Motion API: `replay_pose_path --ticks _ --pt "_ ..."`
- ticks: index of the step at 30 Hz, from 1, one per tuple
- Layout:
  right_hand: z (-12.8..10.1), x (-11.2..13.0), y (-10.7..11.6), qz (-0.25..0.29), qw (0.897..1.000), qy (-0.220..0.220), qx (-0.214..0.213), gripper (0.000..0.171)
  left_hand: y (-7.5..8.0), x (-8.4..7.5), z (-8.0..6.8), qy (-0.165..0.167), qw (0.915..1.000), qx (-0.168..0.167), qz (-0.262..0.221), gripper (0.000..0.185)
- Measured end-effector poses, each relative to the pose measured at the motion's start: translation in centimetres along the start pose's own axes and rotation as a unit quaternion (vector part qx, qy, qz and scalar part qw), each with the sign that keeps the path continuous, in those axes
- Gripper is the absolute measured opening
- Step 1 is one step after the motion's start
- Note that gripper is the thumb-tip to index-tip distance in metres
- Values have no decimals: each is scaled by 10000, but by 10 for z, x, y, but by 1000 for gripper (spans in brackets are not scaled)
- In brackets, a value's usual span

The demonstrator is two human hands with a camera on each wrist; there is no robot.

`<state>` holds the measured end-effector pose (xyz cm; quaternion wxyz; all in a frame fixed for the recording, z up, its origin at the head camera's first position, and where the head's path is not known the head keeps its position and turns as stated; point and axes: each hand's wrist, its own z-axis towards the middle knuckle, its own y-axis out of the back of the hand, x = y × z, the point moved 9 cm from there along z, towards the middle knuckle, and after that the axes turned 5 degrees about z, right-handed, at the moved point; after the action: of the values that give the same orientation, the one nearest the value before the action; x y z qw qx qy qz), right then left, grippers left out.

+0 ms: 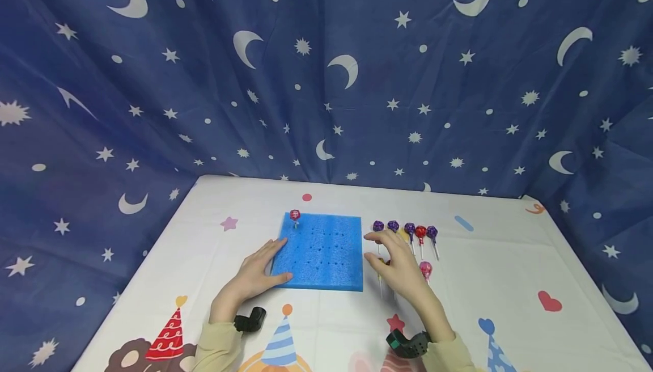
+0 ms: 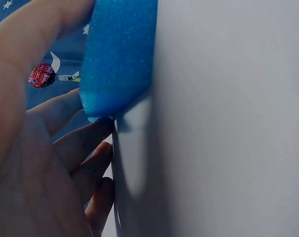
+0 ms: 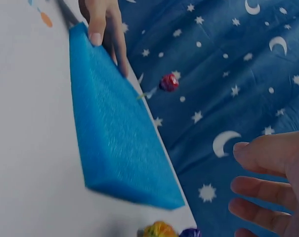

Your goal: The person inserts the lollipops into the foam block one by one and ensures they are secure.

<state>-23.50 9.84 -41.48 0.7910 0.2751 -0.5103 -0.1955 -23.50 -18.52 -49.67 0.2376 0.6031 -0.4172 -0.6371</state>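
Note:
A blue foam block (image 1: 326,261) with rows of small holes lies flat on the table. One red lollipop (image 1: 295,214) stands upright by its stick in the block's back left corner. My left hand (image 1: 254,273) rests at the block's left edge, fingers spread along the side and thumb on the front left corner. Just right of the block, my right hand (image 1: 400,267) hovers over the loose lollipops with thumb and fingers apart and nothing between them. It partly hides a front row, where a pink lollipop (image 1: 425,270) shows; a yellow lollipop (image 3: 160,231) appears in the right wrist view.
Behind my right hand lies a row of lollipops, mostly purple, such as the purple lollipop (image 1: 432,232) at its right end, plus a red lollipop (image 1: 420,231). The white tablecloth (image 1: 500,270) has printed party figures. A dark blue curtain (image 1: 285,77) with moons and stars closes off the back.

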Motion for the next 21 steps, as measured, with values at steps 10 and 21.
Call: replay_pose_path --ticks 10,21 --pt "-25 -31 19 61 9965 -775 -317 32 -1 1 1 2 10000 3 41 84" --pt "-36 -58 40 -153 9911 -1218 -512 32 -2 3 2 -9 9999 -6 101 85"
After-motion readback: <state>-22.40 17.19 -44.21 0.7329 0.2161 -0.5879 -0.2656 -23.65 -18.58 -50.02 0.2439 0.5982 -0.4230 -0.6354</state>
